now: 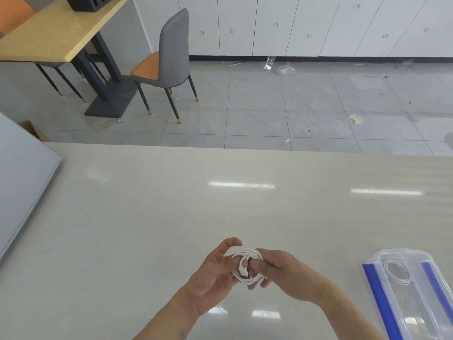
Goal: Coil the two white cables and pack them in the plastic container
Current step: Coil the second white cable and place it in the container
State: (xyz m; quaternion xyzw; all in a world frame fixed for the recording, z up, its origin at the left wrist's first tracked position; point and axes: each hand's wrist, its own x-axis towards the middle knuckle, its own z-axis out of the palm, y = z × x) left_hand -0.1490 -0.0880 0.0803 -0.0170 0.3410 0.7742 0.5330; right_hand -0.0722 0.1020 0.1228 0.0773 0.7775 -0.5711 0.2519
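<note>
A white cable [246,267] is wound into a small tight coil, held between both hands above the pale table [171,204]. My left hand [213,278] grips the coil's left side, index finger raised. My right hand [282,272] pinches its right side, thumb across the loops. A white plug end lies over the coil's middle. At the right stands a clear plastic container [382,263] with blue clips. Inside it lies a second coiled white cable [398,272].
A grey-white board [22,173] lies at the table's left edge. Beyond the table's far edge is tiled floor with a grey and orange chair [169,62], a wooden table [56,33] and plastic scraps near white cabinets.
</note>
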